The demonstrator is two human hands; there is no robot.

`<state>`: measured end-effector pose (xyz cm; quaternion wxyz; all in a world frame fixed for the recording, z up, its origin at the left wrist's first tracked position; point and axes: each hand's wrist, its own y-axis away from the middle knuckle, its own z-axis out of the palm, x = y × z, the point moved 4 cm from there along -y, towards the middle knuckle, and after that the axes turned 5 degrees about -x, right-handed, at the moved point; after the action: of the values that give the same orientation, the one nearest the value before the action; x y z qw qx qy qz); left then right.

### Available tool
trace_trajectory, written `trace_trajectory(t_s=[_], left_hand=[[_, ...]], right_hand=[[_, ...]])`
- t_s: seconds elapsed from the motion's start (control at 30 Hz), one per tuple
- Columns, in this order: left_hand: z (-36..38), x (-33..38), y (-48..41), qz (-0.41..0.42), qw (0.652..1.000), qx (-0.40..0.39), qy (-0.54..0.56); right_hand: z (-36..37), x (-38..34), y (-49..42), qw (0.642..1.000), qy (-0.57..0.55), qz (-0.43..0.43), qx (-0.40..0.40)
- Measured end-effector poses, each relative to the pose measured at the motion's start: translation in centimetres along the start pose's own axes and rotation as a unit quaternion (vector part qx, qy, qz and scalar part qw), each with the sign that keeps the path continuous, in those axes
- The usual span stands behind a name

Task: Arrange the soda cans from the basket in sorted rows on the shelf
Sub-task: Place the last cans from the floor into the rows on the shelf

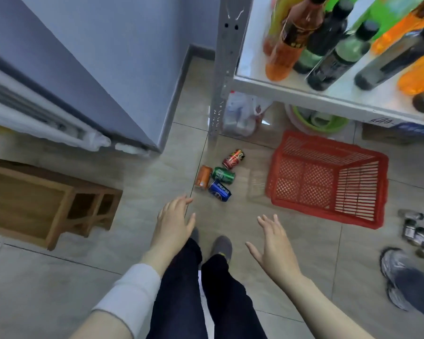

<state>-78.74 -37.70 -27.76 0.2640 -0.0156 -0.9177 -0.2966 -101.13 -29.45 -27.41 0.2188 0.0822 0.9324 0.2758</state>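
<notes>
Several soda cans lie on their sides on the tiled floor: a red can (233,159), an orange can (203,177), a green can (223,175) and a blue Pepsi can (220,191). To their right the red plastic basket (328,178) lies tipped on its side with nothing inside. The white metal shelf (304,90) stands above it at upper right. My left hand (175,220) hovers with straight fingers just below the cans. My right hand (274,243) is spread out and empty, further right and lower.
Orange, green and dark bottles (328,45) crowd the shelf. A green basin (321,121) and a plastic bag (240,116) sit under it. A wooden stool (47,204) stands left. Small jars (419,233) and another person's shoe (397,277) are at right.
</notes>
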Motion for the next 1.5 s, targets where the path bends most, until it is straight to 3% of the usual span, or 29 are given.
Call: trace_trajectory(t_s=[0.17,0.33,0.53,0.77,0.87,1.1,1.27,1.5], left_hand=[[12.2,-8.9,-14.0,-0.063,0.993,-0.079,0.054],[22.3,-16.0,-27.8,-0.077,0.986,-0.09,0.119],[29.2,-18.8,-38.2,-0.029,0.995,-0.018,0.091],[31.2,-20.7,-41.0,0.001,0.992,0.012,0.129],[30.9,-21.0,-41.0,0.012,0.985,0.004,0.171],[28.8,-21.5,-38.2,-0.08,0.942,-0.038,0.324],[24.6,-19.2,-31.9,-0.109,0.894,-0.07,0.428],[16.0,-12.2,-21.2,-0.116,0.861,-0.095,0.486]], right_hand=[[12.4,6.2,-13.7,0.995,-0.034,0.006,-0.099],[22.8,11.0,-27.4,0.994,0.002,-0.02,-0.11],[30.2,14.2,-37.0,0.997,0.027,-0.043,-0.058],[34.3,15.1,-38.2,0.997,-0.053,-0.049,0.006],[34.2,15.5,-38.1,0.995,-0.091,-0.04,0.006],[29.9,15.5,-36.5,0.977,-0.211,0.011,-0.006],[24.1,13.7,-31.6,0.946,-0.318,0.057,-0.033],[13.1,8.5,-21.0,0.923,-0.378,0.066,0.012]])
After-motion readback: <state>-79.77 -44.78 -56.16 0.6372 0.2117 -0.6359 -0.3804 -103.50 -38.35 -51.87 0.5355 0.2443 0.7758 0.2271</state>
